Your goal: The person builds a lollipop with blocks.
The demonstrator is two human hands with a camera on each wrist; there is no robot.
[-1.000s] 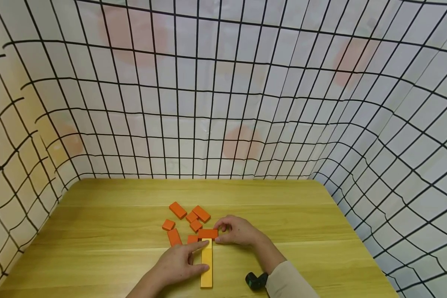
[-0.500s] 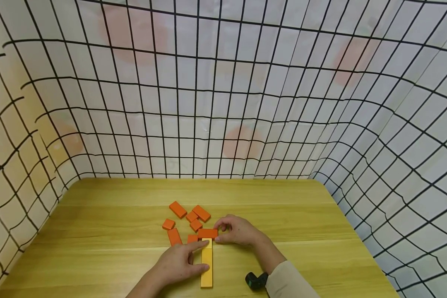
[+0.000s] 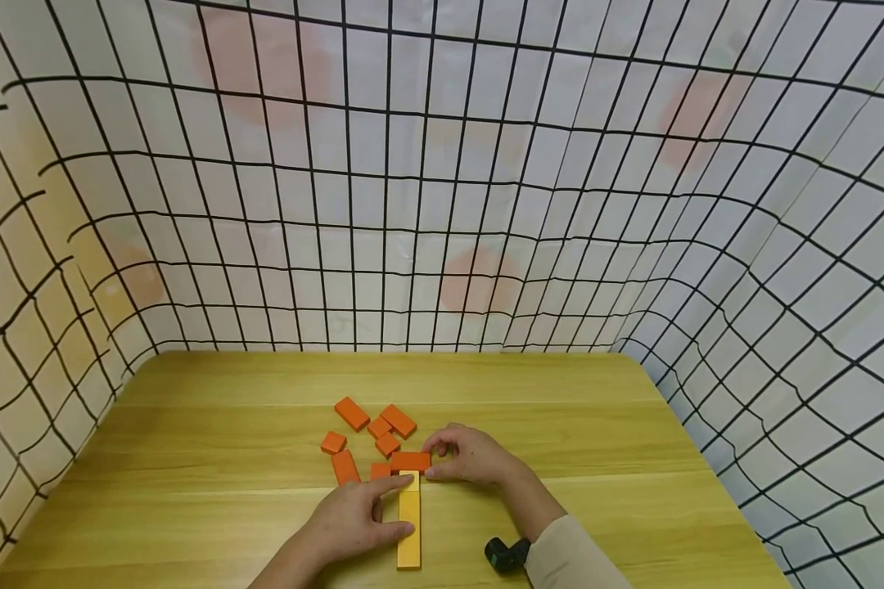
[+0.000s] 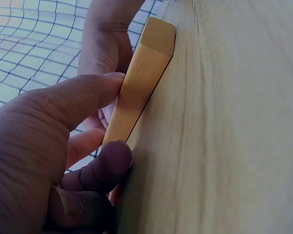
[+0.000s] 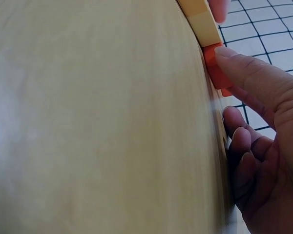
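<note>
My left hand (image 3: 346, 519) reaches in from the left over a row of yellow blocks. Its thumb touches the long yellow block (image 3: 408, 552), and its straight index finger presses on the small pale yellow block (image 3: 416, 484) at the far end. In the left wrist view the other fingers bend beside the yellow block (image 4: 146, 68). Across the far end of the row lies an orange block (image 3: 410, 461). My right hand (image 3: 479, 454) pinches that block's right end between thumb and index finger. The right wrist view shows the thumb tip against the orange block (image 5: 219, 75).
A small orange block (image 3: 381, 472) sits left of the held one. Several more, including an orange block (image 3: 351, 414), lie scattered beyond it. A black object (image 3: 507, 555) is by the right sleeve (image 3: 575, 556). Black netting (image 3: 442, 180) stands around the wooden table (image 3: 597, 425).
</note>
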